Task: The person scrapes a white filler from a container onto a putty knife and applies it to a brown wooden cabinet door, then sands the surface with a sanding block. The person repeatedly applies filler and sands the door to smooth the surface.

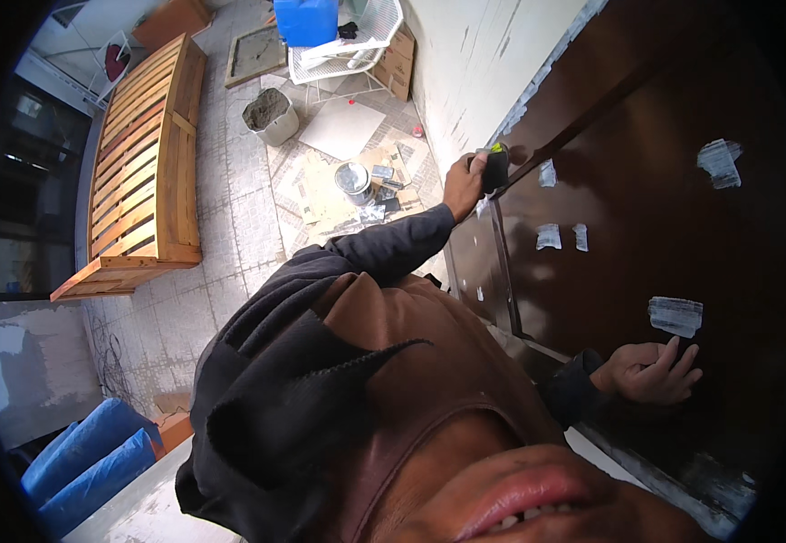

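My left hand (467, 185) reaches forward and is closed round a black flat rectangular tool (495, 172) with a yellow-green bit at its top. The tool is at a raised strip on the dark brown glossy panel (628, 235); whether it touches cannot be made out. My right hand (657, 371) is open with bent fingers and holds nothing. Its fingertips are just below a white smeared patch (675, 317) on the panel. More white patches (719, 164) are scattered over this surface, and smaller ones (548, 237) lie closer to the tool.
On cardboard (325, 213) on the tiled floor stands an open can (353, 181) with small items beside it. Behind it is a bucket of grey mix (271, 118). A white mesh chair (357, 54) carries a blue container (306, 22). To the left lies a slatted wooden frame (139, 163).
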Action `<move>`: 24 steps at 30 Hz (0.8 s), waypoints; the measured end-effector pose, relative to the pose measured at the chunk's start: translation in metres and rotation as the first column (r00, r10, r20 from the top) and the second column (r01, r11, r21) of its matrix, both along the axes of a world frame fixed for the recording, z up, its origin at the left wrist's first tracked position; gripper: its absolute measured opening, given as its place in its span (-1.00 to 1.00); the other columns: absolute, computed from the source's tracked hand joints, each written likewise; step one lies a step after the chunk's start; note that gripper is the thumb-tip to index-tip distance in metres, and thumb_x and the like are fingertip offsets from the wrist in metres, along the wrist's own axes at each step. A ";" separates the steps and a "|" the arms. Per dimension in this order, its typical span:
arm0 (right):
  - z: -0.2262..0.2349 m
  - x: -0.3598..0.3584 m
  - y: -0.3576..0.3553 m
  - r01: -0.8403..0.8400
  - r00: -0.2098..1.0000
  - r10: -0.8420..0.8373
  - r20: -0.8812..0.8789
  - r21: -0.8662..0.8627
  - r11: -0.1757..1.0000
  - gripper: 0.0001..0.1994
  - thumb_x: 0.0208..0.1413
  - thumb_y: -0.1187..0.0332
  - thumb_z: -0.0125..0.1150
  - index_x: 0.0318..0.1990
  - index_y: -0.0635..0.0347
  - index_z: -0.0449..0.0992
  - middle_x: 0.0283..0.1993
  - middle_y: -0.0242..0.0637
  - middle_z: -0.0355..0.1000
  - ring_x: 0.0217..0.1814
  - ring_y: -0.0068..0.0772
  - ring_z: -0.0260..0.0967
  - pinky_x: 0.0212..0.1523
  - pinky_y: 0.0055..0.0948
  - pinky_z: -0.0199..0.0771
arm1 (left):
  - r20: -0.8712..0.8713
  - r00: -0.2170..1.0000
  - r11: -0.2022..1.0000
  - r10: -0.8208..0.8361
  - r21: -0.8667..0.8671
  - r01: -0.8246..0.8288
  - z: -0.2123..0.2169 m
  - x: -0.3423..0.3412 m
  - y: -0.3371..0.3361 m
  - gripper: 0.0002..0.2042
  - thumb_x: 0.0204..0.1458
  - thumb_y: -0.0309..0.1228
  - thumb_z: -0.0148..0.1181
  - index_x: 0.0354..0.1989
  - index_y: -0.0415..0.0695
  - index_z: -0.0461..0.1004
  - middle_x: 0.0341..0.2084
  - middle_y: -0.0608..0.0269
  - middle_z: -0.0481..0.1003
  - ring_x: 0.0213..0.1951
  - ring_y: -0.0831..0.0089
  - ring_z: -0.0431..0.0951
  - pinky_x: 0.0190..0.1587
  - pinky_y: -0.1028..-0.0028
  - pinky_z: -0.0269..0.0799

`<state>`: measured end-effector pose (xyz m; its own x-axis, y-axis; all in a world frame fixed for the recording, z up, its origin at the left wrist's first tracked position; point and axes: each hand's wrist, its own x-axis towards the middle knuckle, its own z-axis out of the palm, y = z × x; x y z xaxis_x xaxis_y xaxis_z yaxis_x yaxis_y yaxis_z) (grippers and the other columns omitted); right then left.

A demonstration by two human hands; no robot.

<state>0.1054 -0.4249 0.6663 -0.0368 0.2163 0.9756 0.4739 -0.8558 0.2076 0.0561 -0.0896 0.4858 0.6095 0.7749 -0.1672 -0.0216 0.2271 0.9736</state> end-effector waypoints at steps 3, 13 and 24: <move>0.000 -0.008 0.006 -0.032 0.999 0.032 0.004 0.045 0.998 -0.78 0.22 0.53 0.08 -0.12 0.06 0.65 0.04 -0.32 0.59 0.28 -0.10 0.38 0.45 -0.01 0.02 | 0.055 0.993 0.945 -0.108 -0.305 0.120 -0.054 -0.079 0.011 -0.57 0.33 -0.06 0.03 -0.06 -0.29 0.40 -0.35 0.07 0.59 -0.53 0.33 0.65 -0.57 0.45 0.57; -0.178 -0.094 0.204 -0.251 -0.782 0.279 -0.557 0.692 0.677 -0.72 0.28 0.32 0.21 0.01 0.32 0.44 -0.19 -0.28 0.54 -0.33 -0.53 0.48 -0.34 -0.55 0.45 | 0.077 0.891 0.828 -0.448 -0.341 0.445 -0.010 -0.180 0.031 -0.67 0.27 -0.11 0.18 -0.02 -0.12 0.42 -0.30 0.19 0.56 -0.40 0.39 0.65 -0.46 0.47 0.65; -0.399 -0.122 0.348 -0.005 -0.902 0.225 -0.368 0.531 0.847 -0.85 0.18 0.44 0.20 -0.11 0.11 0.46 -0.24 -0.44 0.42 -0.30 -0.53 0.37 -0.34 -0.40 0.46 | -0.694 0.694 0.950 -0.191 -0.308 -0.047 -0.189 -0.446 0.104 -0.39 0.23 -0.02 0.16 0.27 -0.28 0.35 0.00 -0.09 0.54 -0.18 0.20 0.63 -0.21 0.28 0.56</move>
<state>-0.0166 -0.0770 0.2676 0.4530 0.6444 -0.6161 -0.3334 -0.5185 -0.7874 -0.3896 0.0146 0.2967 0.2663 0.5789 -0.7707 0.6736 0.4602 0.5784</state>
